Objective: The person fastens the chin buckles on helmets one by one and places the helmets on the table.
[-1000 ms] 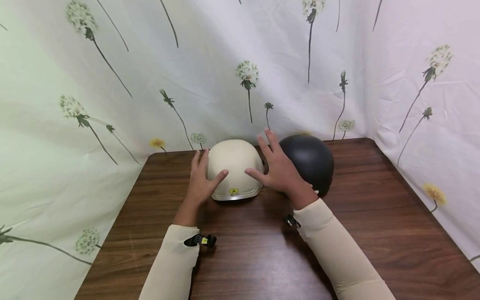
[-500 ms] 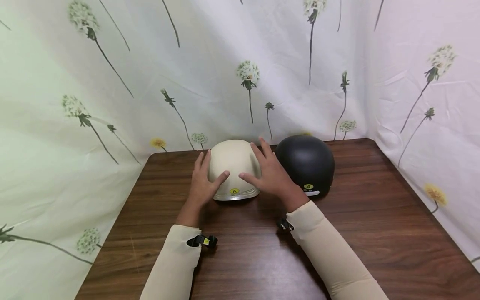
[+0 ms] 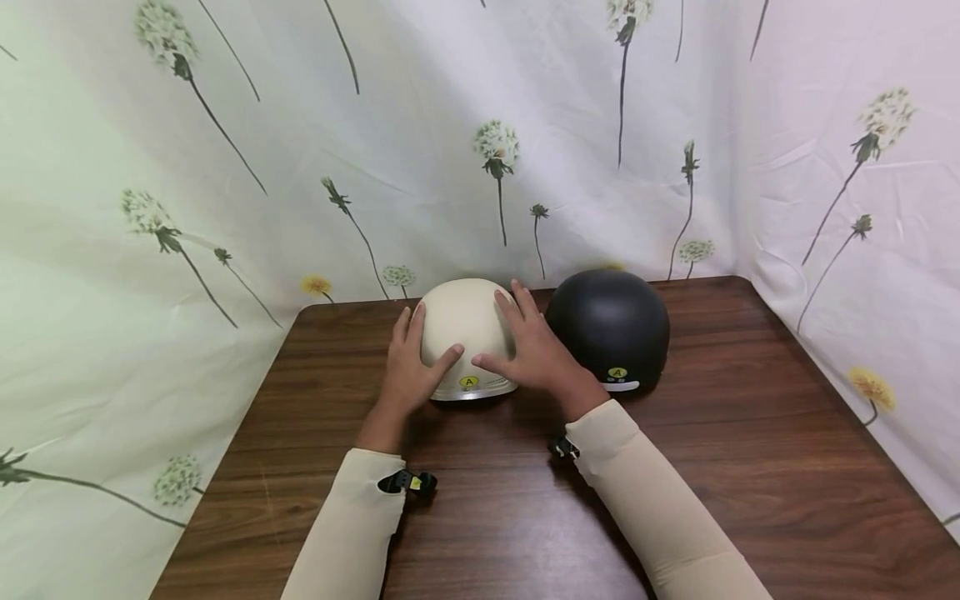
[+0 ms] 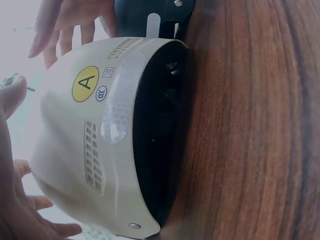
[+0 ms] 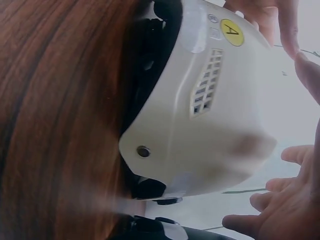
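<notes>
**Left hand (image 3: 408, 362) and right hand (image 3: 536, 350) at the two sides of a cream, dome-shaped, hard-shell helmet (image 3: 467, 321)**

The cream helmet stands upright on a dark brown wood-grain table (image 3: 487, 517), near its far edge, with the opening facing down. On its near side it has a round yellow sticker with a black letter A (image 4: 85, 84), and above the rim there is a pale reflective strip (image 4: 117, 110). To the right, just beside the right hand, stands a matte black, dome-shaped helmet (image 3: 611, 321).

Both hands have the fingers spread and the thumbs pointing inward over the near side of the cream helmet. The right wrist view shows a gap between the right fingertips and the shell; for the left hand I cannot tell whether it touches. Neither hand appears to grip.

In my judgement, the step in hand is placing the palms around the cream helmet, and no firm hold is made yet. The next move would call for bringing both hands inward evenly, rather low on the smooth, round sides, so that they do not slip. The right hand should also keep away from the black helmet, because the space between is narrow.
</notes>
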Demonstrator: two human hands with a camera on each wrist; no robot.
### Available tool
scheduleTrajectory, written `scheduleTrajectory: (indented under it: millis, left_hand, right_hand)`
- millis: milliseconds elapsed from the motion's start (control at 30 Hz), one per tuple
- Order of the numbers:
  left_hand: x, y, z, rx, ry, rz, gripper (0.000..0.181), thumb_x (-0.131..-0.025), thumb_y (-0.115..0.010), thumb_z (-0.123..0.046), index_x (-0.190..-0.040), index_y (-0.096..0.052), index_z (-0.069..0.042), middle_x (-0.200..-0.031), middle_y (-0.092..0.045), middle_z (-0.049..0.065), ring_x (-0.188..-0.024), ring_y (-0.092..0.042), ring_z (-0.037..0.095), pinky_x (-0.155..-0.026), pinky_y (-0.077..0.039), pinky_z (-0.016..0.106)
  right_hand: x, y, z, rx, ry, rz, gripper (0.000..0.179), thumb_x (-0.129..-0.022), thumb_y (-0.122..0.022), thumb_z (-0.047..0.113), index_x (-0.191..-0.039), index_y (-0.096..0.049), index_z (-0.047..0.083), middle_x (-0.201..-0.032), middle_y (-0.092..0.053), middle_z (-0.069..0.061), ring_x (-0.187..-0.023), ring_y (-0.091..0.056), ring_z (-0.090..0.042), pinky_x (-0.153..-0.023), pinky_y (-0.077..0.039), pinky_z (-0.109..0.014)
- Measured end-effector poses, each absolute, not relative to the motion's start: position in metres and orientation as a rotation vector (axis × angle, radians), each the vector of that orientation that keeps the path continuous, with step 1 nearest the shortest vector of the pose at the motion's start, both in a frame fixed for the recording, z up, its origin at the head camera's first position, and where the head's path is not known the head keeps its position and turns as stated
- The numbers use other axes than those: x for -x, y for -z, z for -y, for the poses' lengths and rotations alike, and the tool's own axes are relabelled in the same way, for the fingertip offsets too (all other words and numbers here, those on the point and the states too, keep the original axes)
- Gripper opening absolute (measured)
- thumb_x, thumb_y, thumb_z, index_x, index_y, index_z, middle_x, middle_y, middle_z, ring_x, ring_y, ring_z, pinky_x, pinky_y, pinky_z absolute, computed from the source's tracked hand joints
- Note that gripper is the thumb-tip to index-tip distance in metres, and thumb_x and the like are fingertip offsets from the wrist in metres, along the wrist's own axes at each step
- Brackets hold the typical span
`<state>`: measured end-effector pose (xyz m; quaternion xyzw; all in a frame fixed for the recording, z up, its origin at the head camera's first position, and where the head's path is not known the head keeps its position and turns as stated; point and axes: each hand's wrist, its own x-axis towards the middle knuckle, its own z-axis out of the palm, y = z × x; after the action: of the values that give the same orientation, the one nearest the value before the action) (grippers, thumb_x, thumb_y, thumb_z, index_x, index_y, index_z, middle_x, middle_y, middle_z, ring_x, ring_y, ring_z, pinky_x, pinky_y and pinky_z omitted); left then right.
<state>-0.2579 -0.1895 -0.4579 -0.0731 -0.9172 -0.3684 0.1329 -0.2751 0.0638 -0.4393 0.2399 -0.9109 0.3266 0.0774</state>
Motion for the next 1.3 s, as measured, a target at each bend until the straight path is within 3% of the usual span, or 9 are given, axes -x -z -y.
scheduleTrajectory:
  millis: [133, 467, 1100, 1300]
  left_hand:
    - [0.258, 0.459, 0.188, 0.221, 1.095, 2.646, 0.104, -0.096, -0.074, -0.059, -0.177, -0.022, -0.021, -0.18, -0.019, 0.024, -0.163, -0.029, 0.054, -0.126, -0.033, 0.072]
    - [0.256, 0.46, 0.183, 0.204, 1.087, 2.649, 0.111, -0.093, -0.08, -0.055, -0.177, -0.016, -0.021, -0.18, -0.017, 0.025, -0.162, -0.031, 0.054, -0.124, -0.037, 0.072]
    - [0.255, 0.461, 0.179, 0.158, 1.017, 2.7, 0.118, -0.09, -0.08, -0.064, -0.178, -0.013, -0.024, -0.182, -0.015, 0.022, -0.163, -0.03, 0.052, -0.122, -0.039, 0.073]
    - [0.255, 0.462, 0.18, 0.164, 1.018, 2.696, 0.117, -0.09, -0.079, -0.064, -0.178, -0.014, -0.023, -0.181, -0.016, 0.021, -0.162, -0.031, 0.052, -0.123, -0.038, 0.073]
  right_hand:
    - [0.277, 0.444, -0.063, -0.705, -1.029, 2.761, 0.117, -0.091, -0.078, 0.068, -0.177, -0.016, 0.02, -0.186, 0.002, -0.013, -0.166, -0.024, -0.051, -0.125, -0.038, -0.069]
    - [0.276, 0.451, -0.06, -0.705, -1.137, 2.814, 0.126, -0.089, -0.081, 0.067, -0.178, -0.001, 0.026, -0.184, 0.01, -0.019, -0.168, -0.019, -0.049, -0.124, -0.04, -0.067]
    - [0.275, 0.455, -0.058, -0.731, -1.104, 2.816, 0.127, -0.092, -0.082, 0.061, -0.177, 0.004, 0.022, -0.184, 0.009, -0.02, -0.168, -0.017, -0.049, -0.125, -0.038, -0.069]
    - [0.275, 0.457, -0.057, -0.692, -1.128, 2.825, 0.127, -0.091, -0.083, 0.063, -0.177, 0.003, 0.029, -0.183, 0.01, -0.024, -0.163, -0.028, -0.054, -0.121, -0.044, -0.068]
